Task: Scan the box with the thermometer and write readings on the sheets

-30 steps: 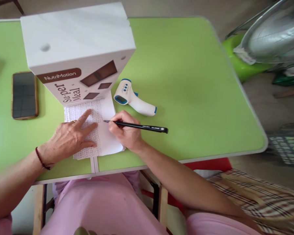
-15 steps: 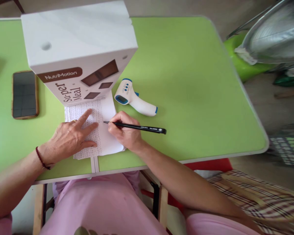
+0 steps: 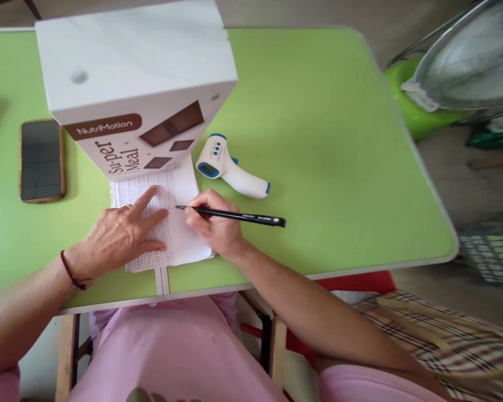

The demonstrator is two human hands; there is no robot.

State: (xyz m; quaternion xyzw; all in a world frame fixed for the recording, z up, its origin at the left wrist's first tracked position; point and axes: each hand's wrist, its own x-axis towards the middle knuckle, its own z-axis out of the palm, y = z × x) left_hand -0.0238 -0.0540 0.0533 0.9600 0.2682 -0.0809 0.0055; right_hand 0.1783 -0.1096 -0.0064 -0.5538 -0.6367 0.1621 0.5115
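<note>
My left hand [image 3: 126,231] rests with its fingers spread on the left part of a paper pad [image 3: 188,243] covered in rows of handwriting. Between the thumb and fingers of my right hand [image 3: 213,223] is a black pen [image 3: 251,218]. Its tip touches or hovers just over the paper, at the edge of the written rows; which of the two I cannot tell. The right part of the sheet is blank. Just beyond the pad a tall white box [image 3: 142,61] stands upright, covering the sheet's far edge.
A white and blue infrared thermometer [image 3: 238,173] lies right of the pad. Left of the box is a phone [image 3: 42,162] in a brown case. All stand on a green table [image 3: 339,156]. Past its right edge are a metal basin [image 3: 473,61] and a plaid cloth [image 3: 436,340].
The pen tip has shifted very slightly, a little to the left and away from me. My left hand stays in place.
</note>
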